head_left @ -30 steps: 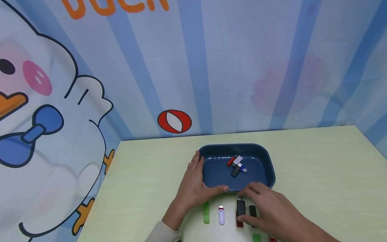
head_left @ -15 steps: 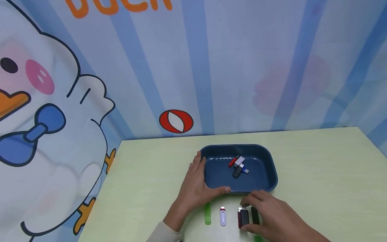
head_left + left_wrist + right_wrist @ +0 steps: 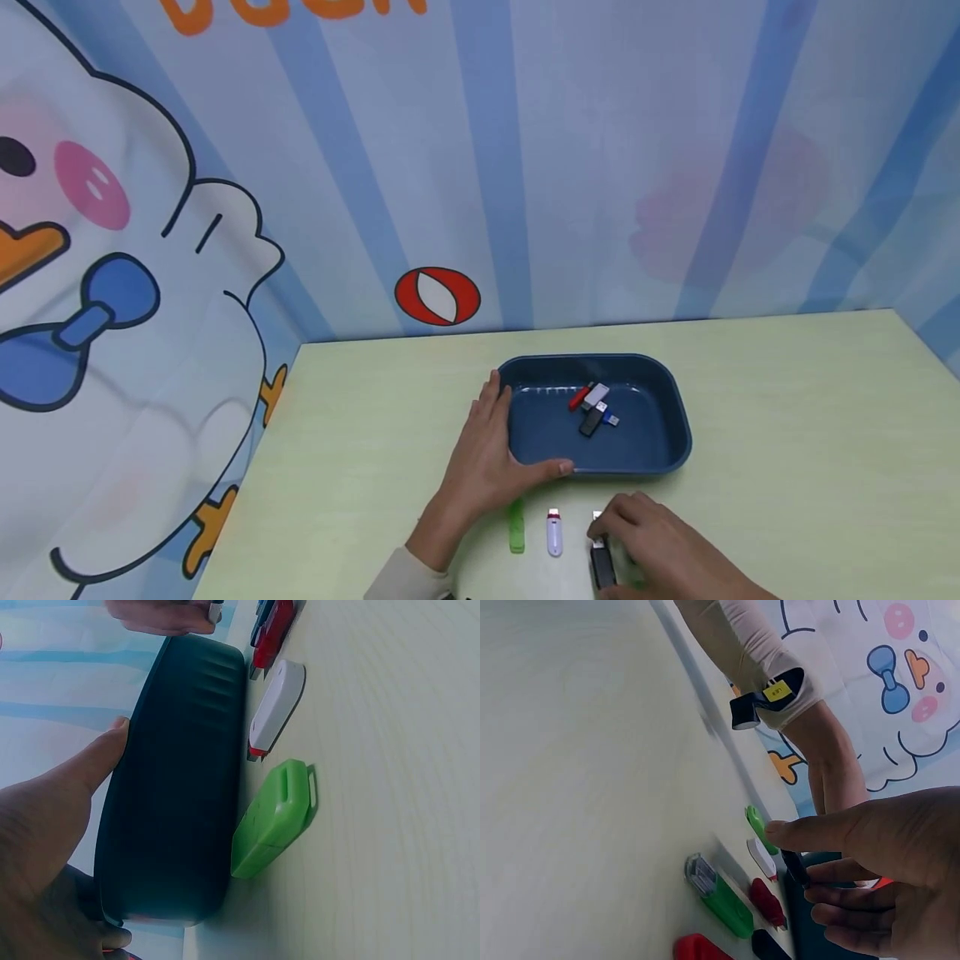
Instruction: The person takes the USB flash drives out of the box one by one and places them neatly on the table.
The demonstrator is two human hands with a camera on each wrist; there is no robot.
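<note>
A dark blue tray (image 3: pixel 667 454) holds a small pile of USB sticks (image 3: pixel 592 417). My left hand (image 3: pixel 487 467) grips its near left corner, thumb along the front rim and fingers along the left side. My right hand (image 3: pixel 667 542) pinches a black USB stick (image 3: pixel 602 568) between thumb and fingers, in front of the tray and just above the table. In the right wrist view, a red USB stick (image 3: pixel 767 902) and a second black USB stick (image 3: pixel 769 946) lie beside it. A white USB stick (image 3: pixel 279 705) and a green USB stick (image 3: pixel 271 817) lie nearer the left hand.
Another green USB stick with a clear end (image 3: pixel 724 896) and another red USB stick (image 3: pixel 701 949) lie on the table (image 3: pixel 810 433). A cartoon-printed backdrop (image 3: pixel 600 167) rises behind the table's far edge.
My right hand has drawn back from the tray toward me, carrying the black USB stick down over the red one's place. My left hand and the tray stay as they were.
</note>
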